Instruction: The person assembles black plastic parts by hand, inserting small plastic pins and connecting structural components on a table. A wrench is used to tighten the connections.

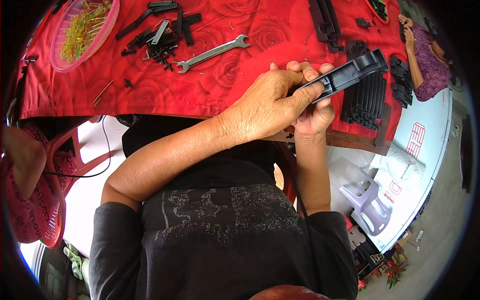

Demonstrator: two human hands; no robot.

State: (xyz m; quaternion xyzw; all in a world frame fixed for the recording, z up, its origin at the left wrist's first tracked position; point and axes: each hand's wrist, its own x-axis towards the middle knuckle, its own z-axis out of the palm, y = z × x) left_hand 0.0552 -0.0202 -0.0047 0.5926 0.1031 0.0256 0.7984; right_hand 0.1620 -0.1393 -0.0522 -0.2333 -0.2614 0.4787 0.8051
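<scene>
Over the near edge of a red rose-patterned tablecloth, both hands hold a long, black plastic trough-shaped part. It points up to the right and has a rounded recess at its far end. My left hand is closed on the near end, its thumb pressed inside the channel. From beneath, my right hand grips the same end, with several fingers partly hidden behind the part. Whether a smaller piece sits under the left thumb I cannot tell. Several similar black parts lie side by side just right of my hands.
A metal open-end wrench lies left of my hands. Beyond it are small black plastic pieces and a pink basket of yellowish clear pieces. More black troughs lie at the back. Other people sit at far left and upper right.
</scene>
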